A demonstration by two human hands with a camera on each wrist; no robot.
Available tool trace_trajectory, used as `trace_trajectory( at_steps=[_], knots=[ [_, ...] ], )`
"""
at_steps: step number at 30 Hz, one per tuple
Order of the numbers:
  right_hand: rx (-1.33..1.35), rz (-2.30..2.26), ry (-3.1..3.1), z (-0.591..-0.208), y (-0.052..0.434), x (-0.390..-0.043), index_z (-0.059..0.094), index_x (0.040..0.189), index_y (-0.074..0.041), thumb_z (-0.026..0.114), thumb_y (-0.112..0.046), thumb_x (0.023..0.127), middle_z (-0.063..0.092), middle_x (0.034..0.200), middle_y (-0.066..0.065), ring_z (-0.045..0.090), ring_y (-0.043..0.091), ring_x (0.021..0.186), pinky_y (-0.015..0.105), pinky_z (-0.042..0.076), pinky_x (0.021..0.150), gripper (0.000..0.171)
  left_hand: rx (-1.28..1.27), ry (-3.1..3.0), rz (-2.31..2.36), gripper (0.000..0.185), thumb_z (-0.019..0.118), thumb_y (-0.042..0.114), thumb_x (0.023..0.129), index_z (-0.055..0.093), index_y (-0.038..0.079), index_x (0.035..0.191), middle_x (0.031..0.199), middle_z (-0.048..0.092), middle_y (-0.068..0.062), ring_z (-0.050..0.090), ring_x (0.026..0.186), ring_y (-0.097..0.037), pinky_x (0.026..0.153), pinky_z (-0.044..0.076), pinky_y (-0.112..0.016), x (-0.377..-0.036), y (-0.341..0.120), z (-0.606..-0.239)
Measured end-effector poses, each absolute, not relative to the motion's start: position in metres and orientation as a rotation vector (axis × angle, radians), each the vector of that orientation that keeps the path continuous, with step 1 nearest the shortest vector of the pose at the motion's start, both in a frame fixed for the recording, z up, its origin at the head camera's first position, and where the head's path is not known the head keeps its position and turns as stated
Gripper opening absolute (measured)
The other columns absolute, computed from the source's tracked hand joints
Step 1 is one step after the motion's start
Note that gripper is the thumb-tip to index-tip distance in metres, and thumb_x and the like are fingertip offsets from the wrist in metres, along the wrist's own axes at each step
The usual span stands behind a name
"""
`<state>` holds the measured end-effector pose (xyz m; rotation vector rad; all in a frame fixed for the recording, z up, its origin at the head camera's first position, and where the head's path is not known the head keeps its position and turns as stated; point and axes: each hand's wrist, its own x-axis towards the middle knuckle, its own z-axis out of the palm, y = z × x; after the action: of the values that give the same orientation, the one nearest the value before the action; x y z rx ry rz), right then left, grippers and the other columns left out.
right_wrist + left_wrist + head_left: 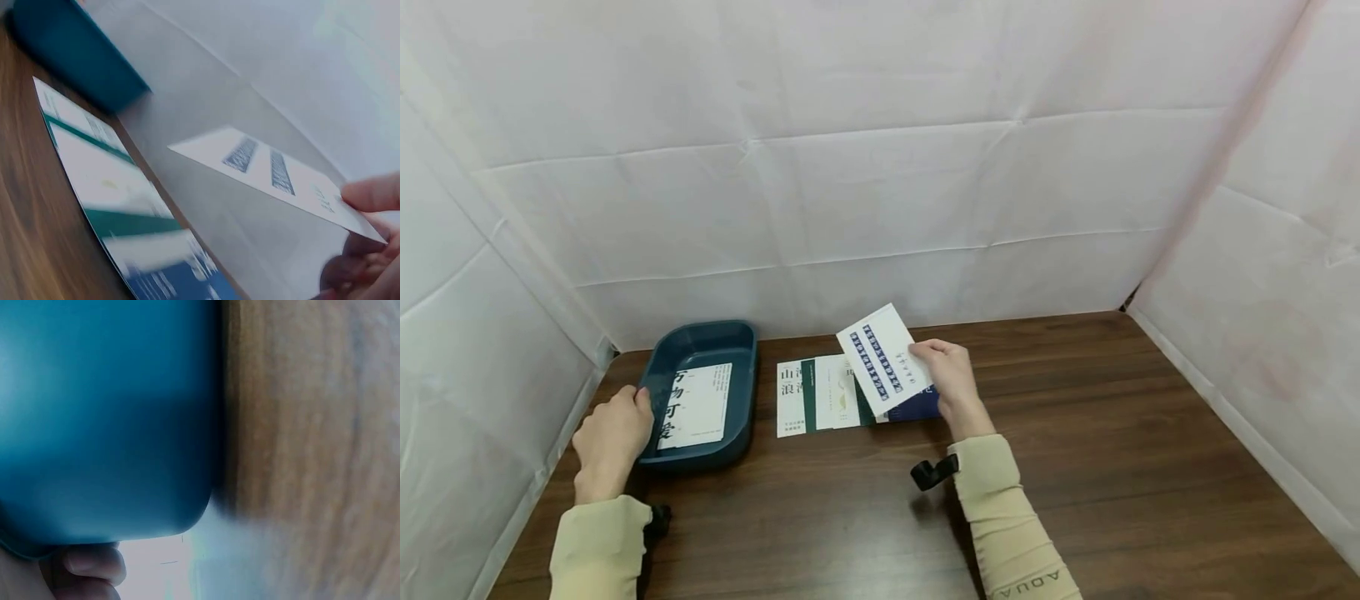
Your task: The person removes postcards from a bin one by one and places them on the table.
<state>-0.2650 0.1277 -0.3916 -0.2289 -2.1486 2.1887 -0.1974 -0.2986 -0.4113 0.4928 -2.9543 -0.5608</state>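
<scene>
My right hand [951, 379] pinches a white card [880, 350] with two dark blue bands of characters, thumb on top and fingers beneath. The card is tilted in the air above a row of overlapping cards [792, 400] on the table; the right wrist view shows a gap between them. At the left, my left hand [615, 433] grips the near left rim of a dark teal plastic tray [741, 417]. Inside the tray lies a white card [707, 404] with large black characters. In the left wrist view, curled fingers [94, 565] show under the tray's rim.
The cards in the row are white, green and, at the right end, dark blue. They lie right of the tray on a brown wooden table [1075, 417]. White sheeting [880, 192] rises behind the table and along both sides.
</scene>
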Motion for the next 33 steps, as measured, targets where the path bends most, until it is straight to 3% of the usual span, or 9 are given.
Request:
trace_trajectory(
  at_steps=[11, 22, 27, 33],
  knots=[
    [-0.144, 1.922, -2.458, -0.399, 0.194, -0.269, 0.068, 0.106, 0.005, 0.061, -0.022, 0.096, 0.069, 0.088, 0.010, 0.065, 0.016, 0.073, 0.028, 0.049, 0.069, 0.029, 0.499, -2.955, -0.550, 0.049, 0.030, 0.029, 0.106, 0.046, -0.009, 0.131, 0.119, 0.052, -0.041, 0.055, 0.092, -0.058, 0.072, 0.042, -0.066, -0.197, -0.299, -0.410],
    [-0.319, 1.853, -2.612, -0.416, 0.231, -0.270, 0.066, 0.115, 0.003, 0.057, -0.026, 0.099, 0.068, 0.100, 0.010, 0.061, 0.016, 0.081, 0.031, 0.048, 0.073, 0.034, 0.513, -2.955, -0.555, 0.049, 0.030, 0.029, 0.106, 0.046, -0.010, 0.131, 0.121, 0.051, -0.041, 0.054, 0.093, -0.058, 0.073, 0.042, -0.067, -0.196, -0.299, -0.412],
    [-0.346, 1.807, -2.704, -0.422, 0.234, -0.271, 0.067, 0.110, 0.000, 0.056, -0.027, 0.100, 0.063, 0.083, 0.004, 0.050, 0.017, 0.067, 0.031, 0.040, 0.062, 0.032, 0.492, -2.948, -0.559, 0.049, 0.030, 0.029, 0.106, 0.046, -0.010, 0.131, 0.120, 0.051, -0.041, 0.054, 0.092, -0.059, 0.072, 0.042, -0.067, -0.197, -0.298, -0.412],
    [-0.318, 1.797, -2.773, -0.429, 0.232, -0.275, 0.069, 0.107, -0.003, 0.056, -0.029, 0.100, 0.059, 0.070, 0.001, 0.044, 0.016, 0.057, 0.031, 0.038, 0.059, 0.030, 0.485, -2.942, -0.552, 0.048, 0.031, 0.029, 0.106, 0.047, -0.010, 0.130, 0.119, 0.052, -0.041, 0.054, 0.091, -0.058, 0.072, 0.042, -0.066, -0.198, -0.299, -0.412]
  ],
)
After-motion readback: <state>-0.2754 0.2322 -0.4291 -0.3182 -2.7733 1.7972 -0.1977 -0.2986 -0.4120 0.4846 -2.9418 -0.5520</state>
